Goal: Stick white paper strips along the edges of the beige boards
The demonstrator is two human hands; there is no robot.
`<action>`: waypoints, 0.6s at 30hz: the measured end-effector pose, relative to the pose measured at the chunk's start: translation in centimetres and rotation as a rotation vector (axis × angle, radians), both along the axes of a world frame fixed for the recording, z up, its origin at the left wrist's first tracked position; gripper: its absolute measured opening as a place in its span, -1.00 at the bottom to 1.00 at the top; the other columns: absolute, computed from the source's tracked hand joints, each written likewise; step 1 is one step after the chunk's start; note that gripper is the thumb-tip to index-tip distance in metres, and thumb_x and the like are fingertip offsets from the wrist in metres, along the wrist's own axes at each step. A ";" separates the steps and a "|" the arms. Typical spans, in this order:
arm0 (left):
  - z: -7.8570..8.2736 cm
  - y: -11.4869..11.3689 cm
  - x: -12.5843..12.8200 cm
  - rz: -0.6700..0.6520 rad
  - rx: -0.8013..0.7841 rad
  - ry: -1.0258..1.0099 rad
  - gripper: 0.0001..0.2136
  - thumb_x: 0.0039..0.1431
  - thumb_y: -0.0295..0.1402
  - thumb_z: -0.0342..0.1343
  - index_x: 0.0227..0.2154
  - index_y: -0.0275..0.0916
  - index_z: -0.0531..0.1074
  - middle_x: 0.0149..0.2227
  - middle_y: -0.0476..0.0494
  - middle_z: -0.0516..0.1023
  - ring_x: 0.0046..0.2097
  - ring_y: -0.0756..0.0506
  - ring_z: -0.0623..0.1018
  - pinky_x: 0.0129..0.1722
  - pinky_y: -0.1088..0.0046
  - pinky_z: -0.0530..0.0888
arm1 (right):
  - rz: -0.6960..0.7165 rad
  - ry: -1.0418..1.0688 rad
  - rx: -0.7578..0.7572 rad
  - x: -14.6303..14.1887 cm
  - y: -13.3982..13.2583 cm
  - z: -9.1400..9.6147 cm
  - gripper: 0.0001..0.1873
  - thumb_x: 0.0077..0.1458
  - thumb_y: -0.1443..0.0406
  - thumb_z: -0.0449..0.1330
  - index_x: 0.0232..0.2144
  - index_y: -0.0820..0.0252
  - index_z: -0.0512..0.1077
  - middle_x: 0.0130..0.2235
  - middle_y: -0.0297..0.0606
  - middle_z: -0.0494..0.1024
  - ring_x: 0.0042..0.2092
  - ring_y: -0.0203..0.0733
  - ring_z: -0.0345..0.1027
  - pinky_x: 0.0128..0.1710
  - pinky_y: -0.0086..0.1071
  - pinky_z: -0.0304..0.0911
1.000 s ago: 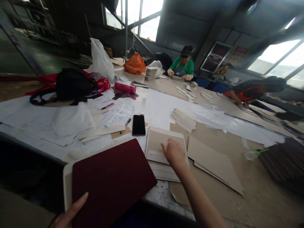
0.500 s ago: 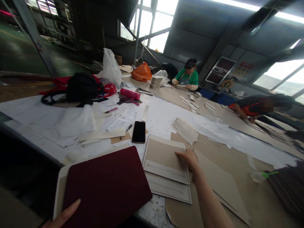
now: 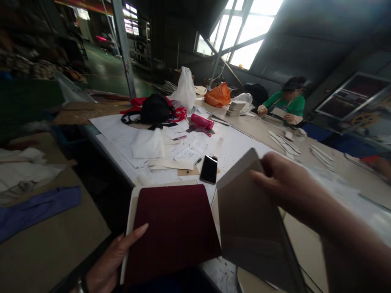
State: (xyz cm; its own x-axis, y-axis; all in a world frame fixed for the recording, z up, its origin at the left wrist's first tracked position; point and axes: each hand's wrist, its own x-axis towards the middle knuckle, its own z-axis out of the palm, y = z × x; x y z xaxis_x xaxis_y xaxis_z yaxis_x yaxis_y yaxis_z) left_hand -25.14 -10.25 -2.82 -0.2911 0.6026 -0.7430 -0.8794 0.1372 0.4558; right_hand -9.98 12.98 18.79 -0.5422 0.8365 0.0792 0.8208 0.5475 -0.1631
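My left hand (image 3: 111,260) holds the near left edge of a stack topped by a dark red cover sheet (image 3: 172,226), fingers pressed along it. My right hand (image 3: 287,185) grips a grey-brown cardboard panel (image 3: 249,221) by its upper right edge and holds it lifted and tilted just right of the red sheet. A black phone (image 3: 209,169) lies flat on the white table covering behind both.
A long table (image 3: 122,138) carries papers, a pink case (image 3: 202,121), a black bag (image 3: 154,109), white and orange plastic bags. A person in green (image 3: 288,106) works at the far end. A lower bench with cloths (image 3: 36,207) stands on the left.
My right hand has picked the cardboard panel up off the pile and brought it toward me. The view has swung left.
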 end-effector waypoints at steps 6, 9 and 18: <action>0.3 -0.2 0.2 0.011 0.043 -0.051 -0.42 0.01 -0.28 0.24 0.08 -0.39 0.26 -0.13 -0.38 0.52 -0.04 -0.37 0.47 -0.03 0.06 0.44 | 0.350 -0.243 -0.137 -10.9 -7.0 -1.7 -0.71 -0.05 0.44 0.05 -0.20 0.31 0.35 -0.32 -0.01 0.50 -0.29 -0.01 0.42 -0.44 -0.35 0.24; 0.2 -0.3 0.1 0.020 0.121 -0.122 -0.43 0.01 -0.30 0.24 0.07 -0.44 0.25 -0.12 -0.40 0.52 -0.03 -0.36 0.47 -0.01 0.09 0.43 | 0.291 -0.226 -0.015 -10.4 -7.1 0.2 -0.70 -0.05 0.40 0.06 -0.19 0.26 0.34 -0.38 -0.07 0.48 -0.34 0.03 0.41 -0.45 -0.28 0.25; -2.2 -1.1 -0.6 0.016 0.229 -0.207 -0.38 0.06 -0.02 0.11 0.08 -0.37 0.26 -0.09 -0.32 0.51 -0.02 -0.30 0.47 -0.02 0.19 0.43 | 0.214 0.345 -0.507 -3.5 -1.6 -3.8 -0.65 0.01 0.01 0.05 -0.38 0.19 0.28 -0.46 -0.29 0.38 -0.45 -0.23 0.24 -0.51 -0.40 0.16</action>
State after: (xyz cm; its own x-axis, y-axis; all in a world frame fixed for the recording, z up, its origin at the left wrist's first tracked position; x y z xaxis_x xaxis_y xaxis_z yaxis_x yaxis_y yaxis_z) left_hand -25.72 -11.35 -5.04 -0.1582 0.7578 -0.6331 -0.9581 0.0371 0.2839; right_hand -13.50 11.36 15.02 -0.7153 0.6920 -0.0973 0.5561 0.4794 -0.6789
